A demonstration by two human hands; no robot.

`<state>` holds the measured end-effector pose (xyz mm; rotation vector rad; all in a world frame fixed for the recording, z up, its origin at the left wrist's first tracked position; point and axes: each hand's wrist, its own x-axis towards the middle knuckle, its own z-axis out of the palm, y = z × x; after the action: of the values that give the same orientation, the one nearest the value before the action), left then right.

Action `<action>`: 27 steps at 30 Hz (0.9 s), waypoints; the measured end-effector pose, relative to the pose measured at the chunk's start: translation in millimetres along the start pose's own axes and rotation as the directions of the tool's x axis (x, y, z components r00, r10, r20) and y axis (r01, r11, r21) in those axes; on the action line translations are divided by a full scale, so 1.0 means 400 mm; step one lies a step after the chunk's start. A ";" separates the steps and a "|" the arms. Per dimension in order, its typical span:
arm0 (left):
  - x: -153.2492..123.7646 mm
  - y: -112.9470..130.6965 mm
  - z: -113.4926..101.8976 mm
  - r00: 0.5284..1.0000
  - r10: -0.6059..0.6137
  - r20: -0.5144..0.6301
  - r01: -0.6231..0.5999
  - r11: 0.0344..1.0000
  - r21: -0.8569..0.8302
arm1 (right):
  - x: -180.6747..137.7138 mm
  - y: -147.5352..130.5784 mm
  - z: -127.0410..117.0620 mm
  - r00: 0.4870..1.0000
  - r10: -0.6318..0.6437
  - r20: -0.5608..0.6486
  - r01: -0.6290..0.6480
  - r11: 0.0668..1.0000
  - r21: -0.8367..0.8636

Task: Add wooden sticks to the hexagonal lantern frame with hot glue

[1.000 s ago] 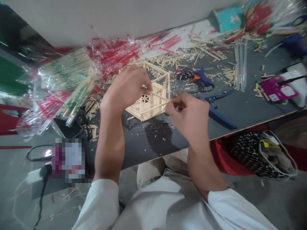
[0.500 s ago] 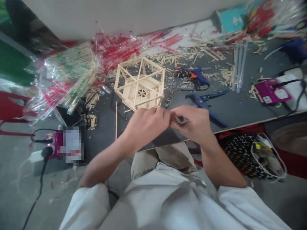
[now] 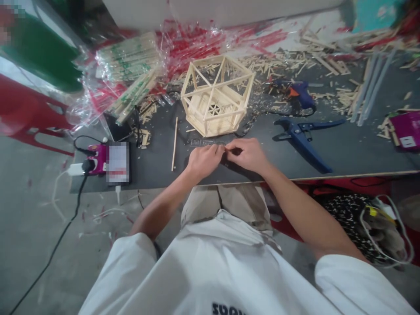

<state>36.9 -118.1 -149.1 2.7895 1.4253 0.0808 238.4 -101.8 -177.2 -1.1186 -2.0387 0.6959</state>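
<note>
My left hand (image 3: 206, 162) and my right hand (image 3: 248, 154) meet close to the table's front edge, fingertips pinched together. Whatever lies between the fingers is hidden or too small to name. Just beyond them a six-sided frame of pale wooden sticks (image 3: 212, 91) stands on the table, with crossing spokes on top and a small spoked wheel shape inside. A dark strip with faint markings (image 3: 196, 142) lies between the frame and my left hand. Farther left rests a single wooden stick (image 3: 175, 144). Right of my right hand lies a blue hand cutter (image 3: 303, 142).
A blue glue gun (image 3: 303, 95) and clear glue sticks (image 3: 374, 89) lie at the right among wood scraps. Plastic-wrapped stick bundles (image 3: 131, 57) fill the back left. A phone (image 3: 118, 162) and a purple power strip (image 3: 97, 159) sit at the left edge, their cables hanging.
Both hands, still together, have gone lower, onto or close above the tabletop. The camera view has shifted, so the table's things appear farther right. The dark marked strip is now visible.
</note>
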 end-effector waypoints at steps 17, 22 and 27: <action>-0.005 -0.005 0.019 0.997 -0.008 -0.083 0.008 1.000 0.001 | -0.002 0.000 0.004 1.000 0.003 0.011 -0.003 1.000 0.003; -0.007 -0.009 0.028 0.992 -0.006 -0.123 0.008 1.000 0.016 | 0.000 0.001 0.006 1.000 -0.004 0.019 0.005 0.999 -0.041; -0.005 -0.012 0.032 0.990 0.005 -0.139 -0.003 1.000 0.018 | -0.001 -0.005 0.006 0.999 0.012 0.030 -0.010 0.997 -0.075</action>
<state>32.5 -116.8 -162.1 2.8524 1.4547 0.2690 235.9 -103.3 -177.3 -1.1696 -2.1009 0.6498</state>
